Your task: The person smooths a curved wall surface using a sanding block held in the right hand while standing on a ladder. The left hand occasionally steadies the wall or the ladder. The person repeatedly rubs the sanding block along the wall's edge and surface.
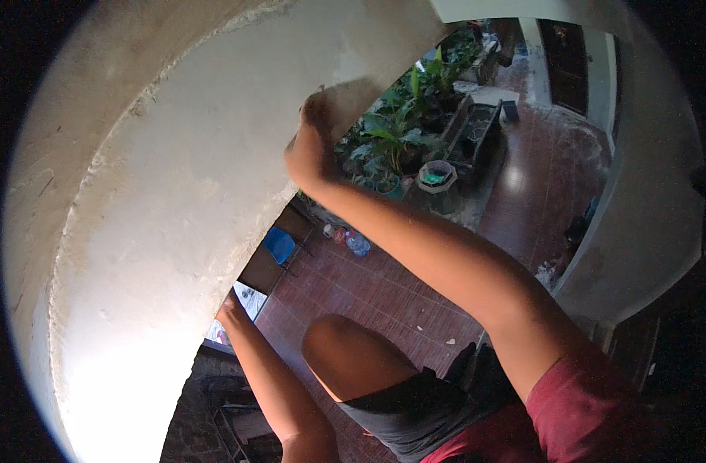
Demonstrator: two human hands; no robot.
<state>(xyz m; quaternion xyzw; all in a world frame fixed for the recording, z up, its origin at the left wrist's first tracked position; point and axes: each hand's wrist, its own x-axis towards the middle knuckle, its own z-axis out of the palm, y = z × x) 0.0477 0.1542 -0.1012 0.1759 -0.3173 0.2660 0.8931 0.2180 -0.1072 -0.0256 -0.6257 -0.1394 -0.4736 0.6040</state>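
Note:
A broad whitish plastered beam or wall face with a rough, chipped edge slants across the left and upper part of the view. My right hand is up against this surface, its fingers curled closed. What the fingers hold, if anything, is hidden, and a dark shadow lies beside them. Lower down, my left hand is at the beam's lower edge. Its fingers are mostly hidden there, so their grip does not show. My bent knee appears below, between the two arms.
Far below lies a reddish-brown tiled floor. A blue chair and a clear blue-tinted plastic bottle are on it. Green leafy plants, an octagonal pot and a dark trough stand beyond my right arm. A dark door is at upper right.

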